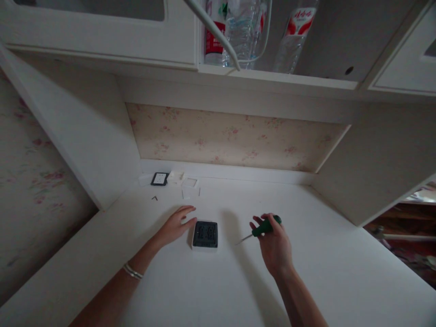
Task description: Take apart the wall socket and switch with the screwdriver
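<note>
A square black wall socket [205,234] in a white box lies on the white desktop, between my two hands. Just left of it is my left hand [176,224], fingers apart and holding nothing; its thumb is at the box's upper left edge, and I cannot tell if it touches. To the right, my right hand [275,245] is closed around the green handle of a screwdriver [266,226]. The thin metal shaft points left and down toward the socket, with its tip apart from it.
At the back left lie a black-framed white socket plate [159,179], a clear-white square frame [190,182], and a small dark bit [154,198]. Overhead, a shelf holds plastic bottles [295,36], and a white curved tube [214,29] hangs before it. Side panels [384,159] flank the desk.
</note>
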The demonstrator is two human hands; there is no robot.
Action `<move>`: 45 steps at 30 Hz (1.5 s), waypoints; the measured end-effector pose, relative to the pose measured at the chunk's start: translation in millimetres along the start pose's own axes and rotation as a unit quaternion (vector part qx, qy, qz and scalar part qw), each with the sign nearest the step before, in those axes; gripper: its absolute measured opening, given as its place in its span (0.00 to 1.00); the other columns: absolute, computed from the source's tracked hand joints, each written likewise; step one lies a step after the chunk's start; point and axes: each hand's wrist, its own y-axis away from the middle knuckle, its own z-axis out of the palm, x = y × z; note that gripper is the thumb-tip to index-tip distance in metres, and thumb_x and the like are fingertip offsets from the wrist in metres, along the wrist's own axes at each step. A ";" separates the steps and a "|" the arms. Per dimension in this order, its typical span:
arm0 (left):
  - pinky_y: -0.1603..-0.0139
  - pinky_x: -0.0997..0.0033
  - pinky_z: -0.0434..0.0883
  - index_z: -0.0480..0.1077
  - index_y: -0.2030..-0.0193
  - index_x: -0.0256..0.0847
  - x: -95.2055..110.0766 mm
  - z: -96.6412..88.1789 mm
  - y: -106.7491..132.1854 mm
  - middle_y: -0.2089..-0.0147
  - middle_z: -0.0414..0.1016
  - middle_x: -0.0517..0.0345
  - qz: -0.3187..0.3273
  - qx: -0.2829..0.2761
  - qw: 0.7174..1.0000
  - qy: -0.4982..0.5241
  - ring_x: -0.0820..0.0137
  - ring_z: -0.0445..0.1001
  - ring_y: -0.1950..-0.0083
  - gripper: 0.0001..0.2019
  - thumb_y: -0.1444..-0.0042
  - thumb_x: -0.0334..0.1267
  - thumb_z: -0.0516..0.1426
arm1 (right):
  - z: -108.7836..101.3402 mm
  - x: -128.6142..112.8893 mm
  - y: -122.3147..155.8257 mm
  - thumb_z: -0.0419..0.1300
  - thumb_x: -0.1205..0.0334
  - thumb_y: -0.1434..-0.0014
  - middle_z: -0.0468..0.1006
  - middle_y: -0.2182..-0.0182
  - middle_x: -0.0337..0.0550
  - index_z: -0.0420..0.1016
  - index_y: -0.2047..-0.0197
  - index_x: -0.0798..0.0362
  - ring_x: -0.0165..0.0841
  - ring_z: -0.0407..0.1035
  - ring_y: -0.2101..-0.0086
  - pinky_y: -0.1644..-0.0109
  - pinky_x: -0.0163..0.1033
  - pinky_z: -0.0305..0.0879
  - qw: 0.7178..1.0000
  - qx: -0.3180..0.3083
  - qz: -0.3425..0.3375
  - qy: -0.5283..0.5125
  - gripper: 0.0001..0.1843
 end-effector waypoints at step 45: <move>0.38 0.51 0.59 0.66 0.42 0.42 16.9 12.3 36.9 0.41 0.69 0.48 -0.008 -0.058 0.994 0.087 0.48 0.63 0.40 0.41 0.67 0.42 0.70 | 140.9 85.6 11.2 0.56 0.50 0.45 0.61 0.84 0.33 0.63 0.79 0.53 0.24 0.53 0.85 0.84 0.31 0.46 0.966 -0.202 -0.065 0.147 0.18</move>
